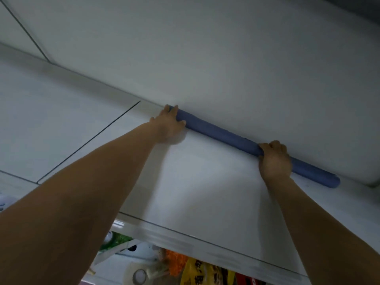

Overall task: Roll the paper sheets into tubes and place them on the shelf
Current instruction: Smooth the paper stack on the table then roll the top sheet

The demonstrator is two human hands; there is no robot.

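White panel fills most of the frame: the shelf runs as a broad pale surface from the lower middle up to a seam, where it meets the grey-white wall behind. At this steep wide angle I cannot tell for sure whether that surface is level or slopes toward the viewer.

Along the seam lies the blue paper tube, slanting from the centre of the frame down to the right edge, pressed against the wall.

The main risk, as I judge it, is the roll springing open once released, since no band or tape shows on it. If the surface does slope, the tube could also roll down to the front lip at the lower middle and drop onto the coloured packets below. A hard squeeze could crease it. Uneven letting go could swing one end out from the wall.

Both arms reach up and forward, nearly straight, from the bottom corners. The left hand sits at the tube's upper-left end, fingers curled over the top and thumb along the near side, gripping it. The right hand is clamped round the tube further down to the right, knuckles up, fingers wrapped over the top, with a short length of the tube sticking out past it.
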